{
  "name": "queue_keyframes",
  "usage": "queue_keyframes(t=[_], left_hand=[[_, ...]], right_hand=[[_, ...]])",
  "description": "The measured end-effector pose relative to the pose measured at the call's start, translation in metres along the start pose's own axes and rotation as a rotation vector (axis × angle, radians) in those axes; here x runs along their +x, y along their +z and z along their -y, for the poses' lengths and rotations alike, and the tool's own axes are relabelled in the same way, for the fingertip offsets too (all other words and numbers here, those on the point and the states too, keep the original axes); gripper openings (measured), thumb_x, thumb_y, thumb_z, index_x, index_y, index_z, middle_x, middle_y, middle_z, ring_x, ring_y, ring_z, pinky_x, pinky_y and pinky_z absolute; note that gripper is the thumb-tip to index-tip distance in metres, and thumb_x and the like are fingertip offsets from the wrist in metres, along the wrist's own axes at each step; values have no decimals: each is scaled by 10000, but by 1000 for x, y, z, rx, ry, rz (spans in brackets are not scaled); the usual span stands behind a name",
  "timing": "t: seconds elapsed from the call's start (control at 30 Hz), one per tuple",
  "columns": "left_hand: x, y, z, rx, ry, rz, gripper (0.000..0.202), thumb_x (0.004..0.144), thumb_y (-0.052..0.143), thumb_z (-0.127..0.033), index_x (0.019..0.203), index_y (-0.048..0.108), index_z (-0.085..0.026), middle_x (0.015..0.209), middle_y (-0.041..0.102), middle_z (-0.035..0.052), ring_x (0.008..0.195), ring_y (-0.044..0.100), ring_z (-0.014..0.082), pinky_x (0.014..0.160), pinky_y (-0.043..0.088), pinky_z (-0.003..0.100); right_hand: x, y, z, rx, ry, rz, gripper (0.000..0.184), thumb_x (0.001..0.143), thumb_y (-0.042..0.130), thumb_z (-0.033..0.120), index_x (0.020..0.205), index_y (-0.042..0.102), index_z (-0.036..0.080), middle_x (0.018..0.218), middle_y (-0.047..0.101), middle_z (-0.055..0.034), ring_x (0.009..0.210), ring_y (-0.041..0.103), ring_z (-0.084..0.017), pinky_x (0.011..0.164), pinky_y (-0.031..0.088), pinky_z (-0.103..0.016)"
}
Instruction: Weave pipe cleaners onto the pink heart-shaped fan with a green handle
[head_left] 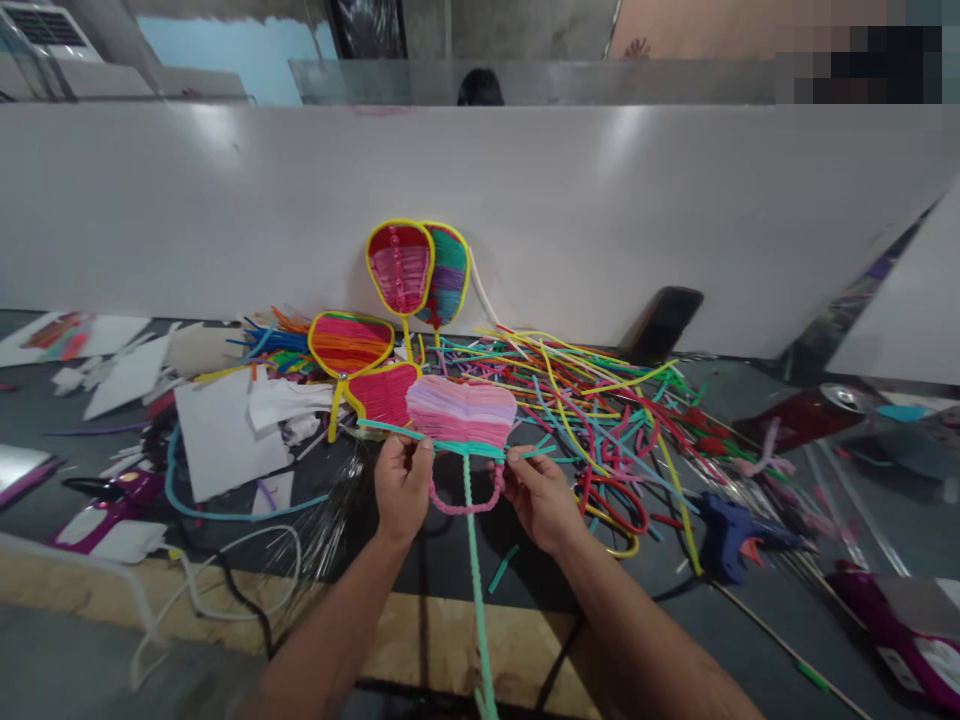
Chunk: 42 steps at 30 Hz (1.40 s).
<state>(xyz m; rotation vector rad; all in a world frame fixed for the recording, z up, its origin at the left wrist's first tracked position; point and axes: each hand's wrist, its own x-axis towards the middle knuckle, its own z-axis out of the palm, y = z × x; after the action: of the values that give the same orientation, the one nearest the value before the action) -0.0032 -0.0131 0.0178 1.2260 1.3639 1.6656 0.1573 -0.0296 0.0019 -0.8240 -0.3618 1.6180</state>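
Note:
My left hand [403, 488] is closed in a pinch on a teal pipe cleaner [390, 430], whose loose end sticks out to the left. The pipe cleaner lies across the lower part of a pink and lilac wrapped petal shape [461, 405]. On the other side, my right hand [541, 497] pinches the teal strand near the shape's right edge, with short ends poking out beyond the fingers. Below hangs a twisted pink loop [465, 508], unfilled. A pale green twisted stem [478, 590] runs from the shape down toward me.
Finished yellow-rimmed shapes [401, 265] lean on the white partition [225, 200]. Loose pipe cleaners [592, 390] are heaped at the right, near a phone [667, 322], a drink can [806, 412] and a blue glue gun [739, 538]. White paper [225, 435] and a purple tool [120, 510] lie left.

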Motion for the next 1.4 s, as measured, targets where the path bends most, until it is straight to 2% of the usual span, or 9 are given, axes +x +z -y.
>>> queue_keyframes(t=[0.13,0.3,0.4,0.53,0.6,0.73,0.93,1.13,1.4], left_hand=[[0,-5,2,-16,42,92,121,791,581,-296,798,586,-176,667,554,-26,629,511,114,647,427,240],[0,0,5,-112,-69,19,146,739,636,-278,814,546,-191,679,538,-31,599,497,96,582,422,211],[0,5,0,-236,-228,10,202,690,669,-278,794,514,-202,667,526,-48,588,512,81,568,440,189],[1,9,-8,-432,-539,101,281,637,704,-295,769,473,-204,693,545,-59,608,566,85,553,475,193],[1,9,-9,-496,-607,141,300,630,725,-285,774,477,-199,707,565,-59,626,588,86,586,500,208],[1,7,-4,-592,-653,168,351,604,765,-213,835,501,-200,754,619,-47,662,617,84,652,518,217],[-4,8,-6,-599,-741,317,385,614,764,-209,932,547,-202,733,645,-30,628,635,115,601,518,242],[-6,11,-12,-535,-649,293,448,540,804,-191,923,571,-193,744,669,-22,654,649,138,614,521,250],[-1,1,-11,-496,-796,247,377,496,830,-218,773,579,-171,600,625,-38,532,626,137,497,523,246]], right_hand=[[-1,-1,1,30,25,8,224,598,803,233,710,611,207,647,618,52,625,621,-108,592,505,-213],[1,-3,-1,-31,-91,24,230,622,784,279,739,592,228,665,623,55,592,594,-105,591,484,-232],[3,-6,-4,-158,-229,14,197,680,739,312,758,576,233,653,600,54,581,563,-105,589,462,-239],[3,-10,-5,-375,-391,2,159,752,668,344,793,565,231,687,574,42,590,519,-108,604,450,-255],[2,-11,-5,-437,-428,8,146,771,647,345,805,564,230,741,579,30,641,526,-114,639,449,-262],[-2,-10,-5,-519,-471,37,123,788,629,336,813,570,231,786,578,15,713,535,-129,691,443,-277],[-8,-5,-2,-651,-565,50,108,790,623,321,801,584,221,765,565,-1,700,533,-143,675,441,-288],[-13,-2,0,-757,-607,80,57,797,607,281,800,590,227,754,571,-1,685,540,-143,650,445,-281],[-14,2,8,-638,-482,47,125,781,637,344,781,614,221,826,646,-20,685,593,-149,639,504,-294]])
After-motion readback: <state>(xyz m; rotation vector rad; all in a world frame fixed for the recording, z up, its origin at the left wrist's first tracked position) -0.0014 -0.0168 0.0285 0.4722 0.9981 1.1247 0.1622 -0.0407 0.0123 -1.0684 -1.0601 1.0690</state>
